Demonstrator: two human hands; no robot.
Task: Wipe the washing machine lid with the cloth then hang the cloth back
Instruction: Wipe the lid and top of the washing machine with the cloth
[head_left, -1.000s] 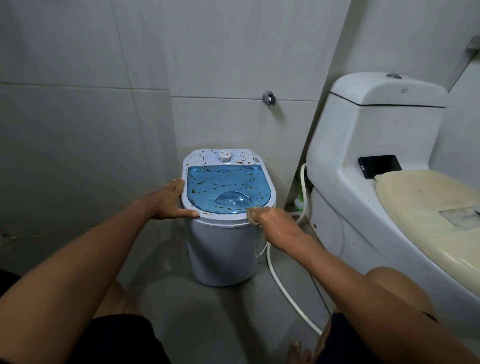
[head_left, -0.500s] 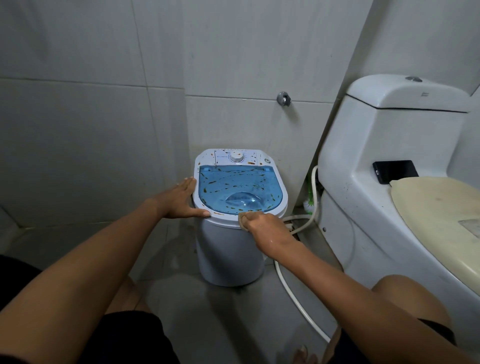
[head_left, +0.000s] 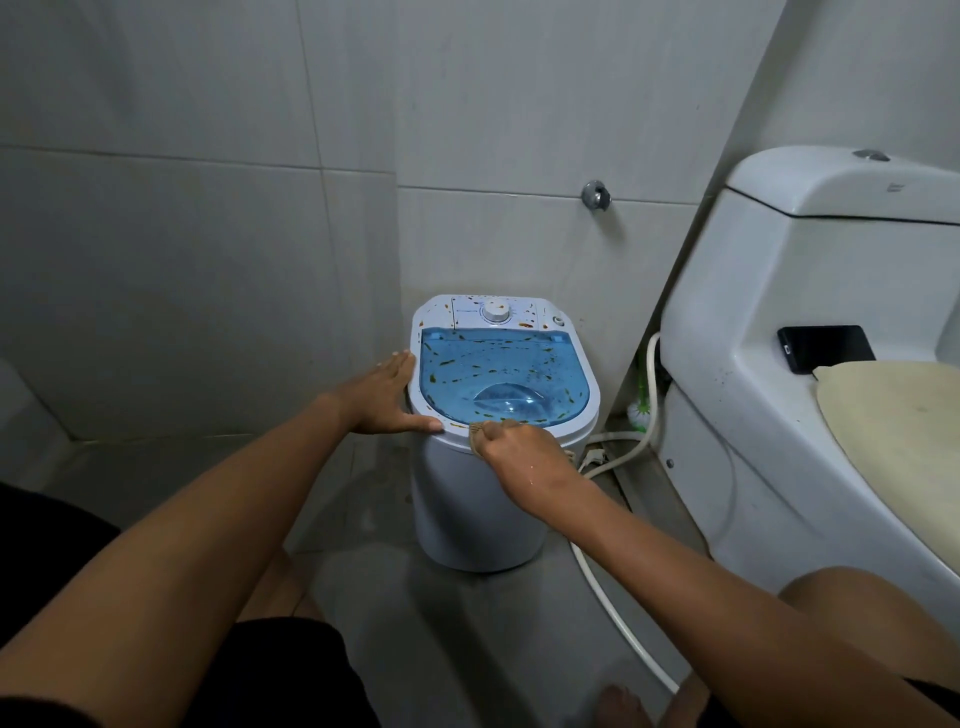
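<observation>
Head view: left hand (head_left: 382, 397) lies flat and open against the left rim of the washing machine (head_left: 483, 499), holding nothing. Its blue lid (head_left: 498, 376) is speckled with brown spots. The right hand (head_left: 519, 447) is closed around a tan cloth (head_left: 475, 434) at the lid's front edge. Toilet (head_left: 779, 312) stands right.

No legible text; possibly faint marking on toilet tank (head_left: 852, 249).
</observation>
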